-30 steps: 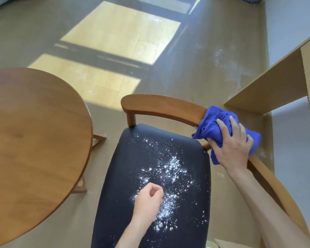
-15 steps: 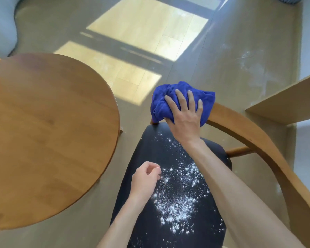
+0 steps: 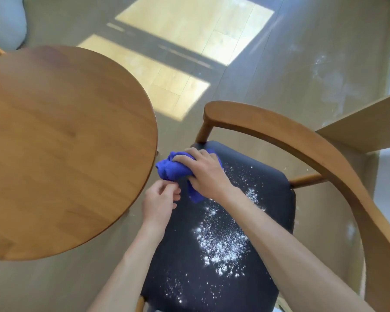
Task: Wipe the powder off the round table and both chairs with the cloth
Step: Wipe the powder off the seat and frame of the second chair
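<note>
Right hand (image 3: 204, 174): curled over the bunched blue cloth (image 3: 173, 171), gripping it and pressing it down on the far left corner of the chair seat.
Left hand (image 3: 160, 200): held just beside the cloth at the seat's left edge, fingers bent in toward the thumb; the fingertips (image 3: 175, 194) sit right at the cloth's lower fold, but I cannot tell whether they pinch it or only touch it.
Cloth: crumpled into a wad, one tail hanging out below the right palm onto the seat.
Chair (image 3: 302, 140): wooden, with a curved backrest rail sweeping round the far and right sides; its dark seat (image 3: 268, 188) faces up under both forearms.
Powder (image 3: 223, 242): white, scattered over the middle of the seat in a thick patch, thinner specks trailing toward the near edge and up toward the right hand.
Table (image 3: 61, 143): round, wooden, standing just left of the chair; its top looks bare of powder from here.
Floor (image 3: 279, 75): grey boards with bright patches of sunlight beyond the table, and a pale dusty smear to the far right.
Shelf edge (image 3: 369, 127): light wood, jutting in at the right behind the chair rail.
</note>
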`<move>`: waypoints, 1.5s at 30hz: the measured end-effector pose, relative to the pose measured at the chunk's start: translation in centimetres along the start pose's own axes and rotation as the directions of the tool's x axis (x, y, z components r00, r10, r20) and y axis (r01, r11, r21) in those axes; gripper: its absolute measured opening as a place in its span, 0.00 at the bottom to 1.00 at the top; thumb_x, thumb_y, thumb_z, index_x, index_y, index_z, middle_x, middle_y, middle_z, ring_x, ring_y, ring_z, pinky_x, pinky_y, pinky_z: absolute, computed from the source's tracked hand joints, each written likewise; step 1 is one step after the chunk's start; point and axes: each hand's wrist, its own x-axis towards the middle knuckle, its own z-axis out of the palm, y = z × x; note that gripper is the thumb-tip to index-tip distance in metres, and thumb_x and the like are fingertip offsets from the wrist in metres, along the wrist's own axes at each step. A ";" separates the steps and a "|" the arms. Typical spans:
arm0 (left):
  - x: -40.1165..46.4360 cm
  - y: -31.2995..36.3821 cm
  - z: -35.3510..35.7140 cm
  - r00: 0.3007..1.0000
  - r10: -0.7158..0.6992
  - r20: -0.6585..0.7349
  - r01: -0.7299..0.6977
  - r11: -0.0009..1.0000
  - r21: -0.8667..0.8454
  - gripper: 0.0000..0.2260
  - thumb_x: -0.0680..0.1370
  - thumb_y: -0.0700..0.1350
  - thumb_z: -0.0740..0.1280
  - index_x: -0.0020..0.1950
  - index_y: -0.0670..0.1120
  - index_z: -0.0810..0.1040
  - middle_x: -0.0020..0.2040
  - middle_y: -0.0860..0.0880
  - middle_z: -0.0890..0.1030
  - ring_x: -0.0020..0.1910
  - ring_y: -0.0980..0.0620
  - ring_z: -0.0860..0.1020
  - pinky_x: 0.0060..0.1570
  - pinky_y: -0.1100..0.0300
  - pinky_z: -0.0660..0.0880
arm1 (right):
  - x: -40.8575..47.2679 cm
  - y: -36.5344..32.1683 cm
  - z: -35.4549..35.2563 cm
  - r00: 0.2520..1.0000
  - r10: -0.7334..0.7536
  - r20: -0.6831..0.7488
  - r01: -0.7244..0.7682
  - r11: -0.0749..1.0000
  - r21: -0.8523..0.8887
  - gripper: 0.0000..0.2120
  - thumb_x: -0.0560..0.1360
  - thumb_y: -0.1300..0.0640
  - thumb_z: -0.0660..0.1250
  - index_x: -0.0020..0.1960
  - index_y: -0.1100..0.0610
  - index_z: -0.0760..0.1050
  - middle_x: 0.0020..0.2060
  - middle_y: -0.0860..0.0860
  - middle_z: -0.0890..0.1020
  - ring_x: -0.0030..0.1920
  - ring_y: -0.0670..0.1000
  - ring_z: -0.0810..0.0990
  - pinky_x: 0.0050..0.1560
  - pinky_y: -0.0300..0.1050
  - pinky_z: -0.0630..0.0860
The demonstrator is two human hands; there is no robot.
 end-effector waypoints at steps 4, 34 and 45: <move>-0.4 -1.8 0.2 1.000 -0.015 -0.025 0.015 1.000 0.013 0.06 0.77 0.39 0.64 0.42 0.43 0.80 0.40 0.47 0.83 0.39 0.49 0.80 0.40 0.56 0.75 | -6.0 4.9 1.4 0.947 0.308 -0.095 -0.286 0.939 0.188 0.22 0.72 0.64 0.67 0.66 0.54 0.75 0.64 0.52 0.75 0.58 0.61 0.74 0.58 0.53 0.68; 2.2 -7.0 8.4 0.978 0.084 0.191 -0.127 0.966 0.224 0.07 0.76 0.40 0.65 0.42 0.50 0.80 0.41 0.48 0.83 0.44 0.49 0.82 0.45 0.53 0.80 | -10.4 17.5 8.6 0.774 0.589 -0.234 -0.606 0.795 -0.004 0.24 0.68 0.34 0.70 0.58 0.48 0.78 0.67 0.50 0.71 0.67 0.58 0.65 0.61 0.57 0.64; 0.0 -7.2 8.7 0.972 0.051 0.229 -0.107 0.964 0.242 0.06 0.75 0.40 0.65 0.43 0.48 0.80 0.42 0.46 0.83 0.43 0.49 0.81 0.44 0.54 0.78 | -15.5 9.3 12.4 0.756 0.620 -0.213 -0.632 0.775 0.013 0.22 0.66 0.36 0.72 0.51 0.51 0.81 0.58 0.54 0.77 0.58 0.61 0.73 0.54 0.58 0.67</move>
